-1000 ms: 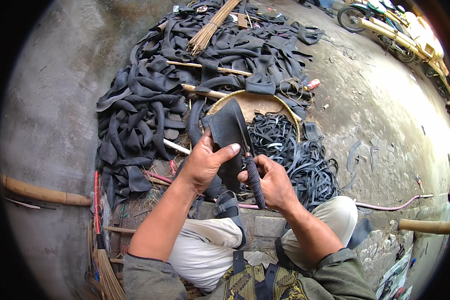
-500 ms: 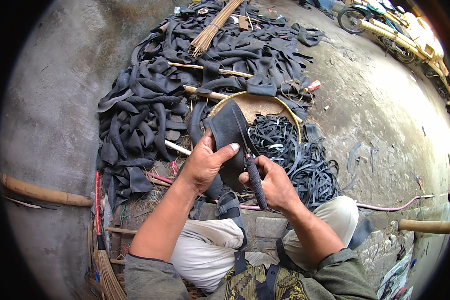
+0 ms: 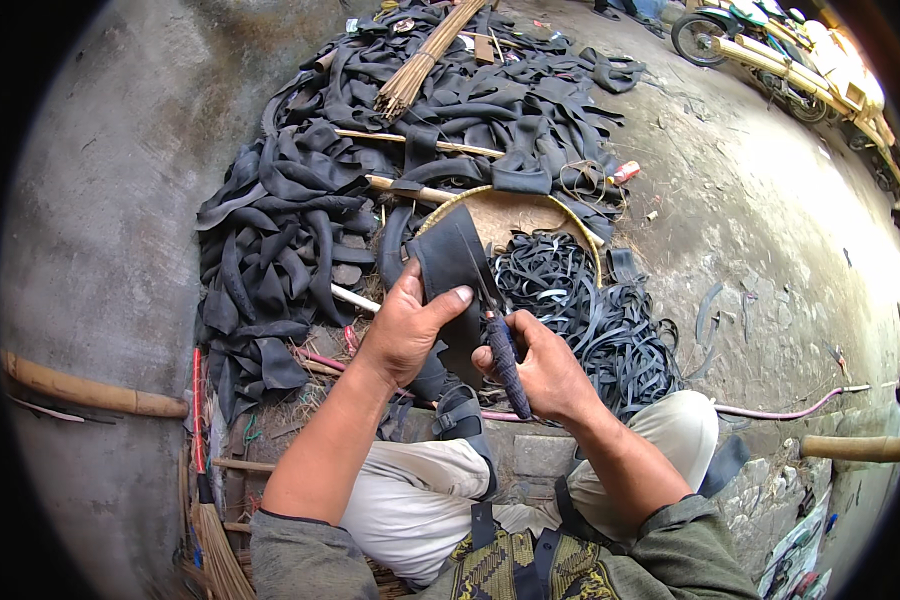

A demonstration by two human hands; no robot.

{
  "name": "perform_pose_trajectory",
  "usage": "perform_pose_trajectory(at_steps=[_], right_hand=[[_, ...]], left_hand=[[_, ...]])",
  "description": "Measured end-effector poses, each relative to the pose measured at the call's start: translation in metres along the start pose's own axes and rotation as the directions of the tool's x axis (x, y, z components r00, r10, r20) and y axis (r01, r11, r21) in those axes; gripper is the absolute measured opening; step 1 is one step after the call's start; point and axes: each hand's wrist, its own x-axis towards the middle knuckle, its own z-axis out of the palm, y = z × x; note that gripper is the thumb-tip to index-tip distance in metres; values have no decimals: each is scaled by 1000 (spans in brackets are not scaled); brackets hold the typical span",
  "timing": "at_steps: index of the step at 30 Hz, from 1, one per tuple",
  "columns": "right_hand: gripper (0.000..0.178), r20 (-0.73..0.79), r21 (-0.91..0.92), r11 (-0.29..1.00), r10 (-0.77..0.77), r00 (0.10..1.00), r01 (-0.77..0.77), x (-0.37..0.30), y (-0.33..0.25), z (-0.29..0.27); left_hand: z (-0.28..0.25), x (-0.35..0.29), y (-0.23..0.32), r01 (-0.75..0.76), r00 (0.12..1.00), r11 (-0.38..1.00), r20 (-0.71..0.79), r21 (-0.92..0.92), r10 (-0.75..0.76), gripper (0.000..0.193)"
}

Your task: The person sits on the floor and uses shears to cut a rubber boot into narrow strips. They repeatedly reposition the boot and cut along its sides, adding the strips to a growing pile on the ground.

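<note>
My R hand is gripping the cutting tool by its wrapped handle; my L hand is pinching the blk rubber sheet, thumb on top. Sheet's sitting ahead of me, tool lying along its R edge. Prob. behaving light, soft, bendy, non-slip; I'm favouring a flat L-edge hold, clear of the blade. Hidden: L fingers are mostly going behind; tool type's staying unclear. Beyond, strips are partly covering the round tray.
</note>
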Motion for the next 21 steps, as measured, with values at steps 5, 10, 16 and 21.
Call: perform_pose_trajectory(at_steps=[5, 10, 16, 21], right_hand=[[64, -11, 76, 997, 23, 1000, -22, -2, 1, -1], [64, 30, 132, 991, 30, 999, -34, -6, 4, 6], [70, -61, 8, 998, -62, 996, 62, -2, 0, 1], [68, -14, 41, 999, 15, 1000, -15, -3, -3, -5]], left_hand=[[-3, 0, -1, 52, 999, 999, 7, -5, -52, 44], [-16, 4, 12, 138, 990, 970, 38, -200, -134, 43], [-5, 0, 4, 69, 998, 996, 14, -58, -69, 53], [-2, -2, 1, 64, 998, 998, 26, 16, -64, 52]])
